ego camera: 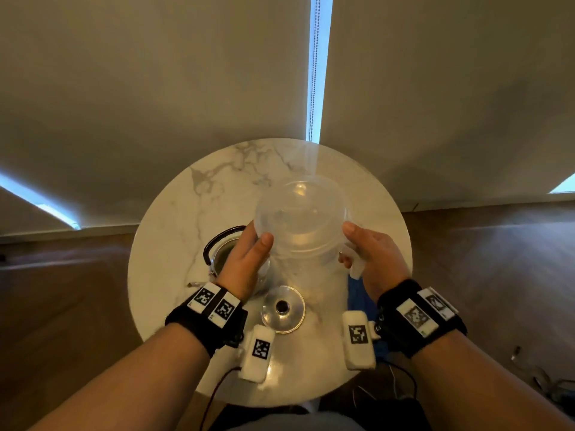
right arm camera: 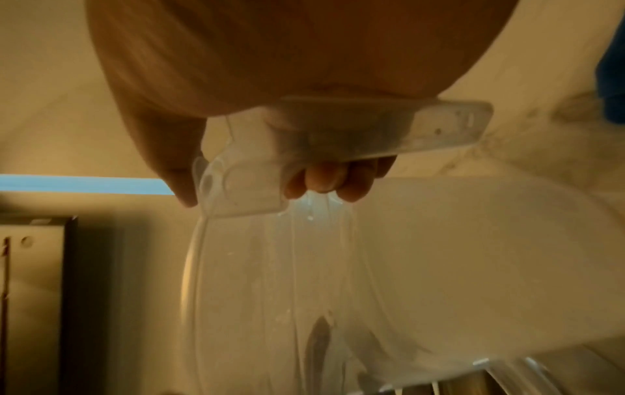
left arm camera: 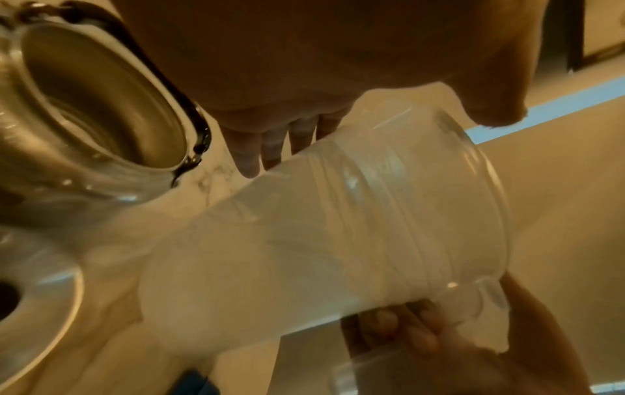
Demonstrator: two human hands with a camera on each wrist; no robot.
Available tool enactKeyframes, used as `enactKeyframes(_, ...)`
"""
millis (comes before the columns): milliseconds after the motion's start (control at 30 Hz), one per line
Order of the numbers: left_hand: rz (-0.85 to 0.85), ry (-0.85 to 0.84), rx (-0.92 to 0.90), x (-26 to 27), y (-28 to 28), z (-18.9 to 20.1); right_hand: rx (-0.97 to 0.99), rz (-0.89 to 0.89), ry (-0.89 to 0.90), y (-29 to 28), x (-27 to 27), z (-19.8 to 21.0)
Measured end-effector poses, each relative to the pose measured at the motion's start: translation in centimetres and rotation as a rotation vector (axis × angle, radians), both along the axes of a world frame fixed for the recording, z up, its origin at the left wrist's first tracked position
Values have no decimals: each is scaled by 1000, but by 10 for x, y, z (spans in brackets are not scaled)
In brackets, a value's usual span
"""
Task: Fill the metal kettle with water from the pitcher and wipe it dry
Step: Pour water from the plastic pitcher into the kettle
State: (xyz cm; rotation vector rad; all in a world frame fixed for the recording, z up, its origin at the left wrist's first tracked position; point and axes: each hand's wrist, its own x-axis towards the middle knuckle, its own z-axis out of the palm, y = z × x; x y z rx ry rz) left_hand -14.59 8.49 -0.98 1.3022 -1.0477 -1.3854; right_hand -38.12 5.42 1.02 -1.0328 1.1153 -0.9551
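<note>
Both hands point(ego camera: 245, 262) point(ego camera: 371, 259) hold pitcher point(ego camera: 303, 219) beside kettle point(ego camera: 222, 258), lid point(ego camera: 283, 309) nearer.

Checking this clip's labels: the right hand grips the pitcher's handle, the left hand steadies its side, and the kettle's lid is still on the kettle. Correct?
Not quite. The lid is off, lying on the table near the kettle, whose mouth is open; the head view shows it. The right hand grips the pitcher handle and the left hand steadies its side.
</note>
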Motion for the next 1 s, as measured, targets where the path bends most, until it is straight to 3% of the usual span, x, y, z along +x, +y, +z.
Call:
enactKeyframes(133,76,144,19,-2,24,-16,-94,-11,88,20,17,9)
enactKeyframes(267,168,260,121,1,36,-31,-26,38,183,34,30,8)
enactKeyframes(667,170,393,388,6,63,-65,129,35,466,46,53,17)
enactKeyframes(1000,217,431,491,14,65,-72,179,45,551,35,74,15)
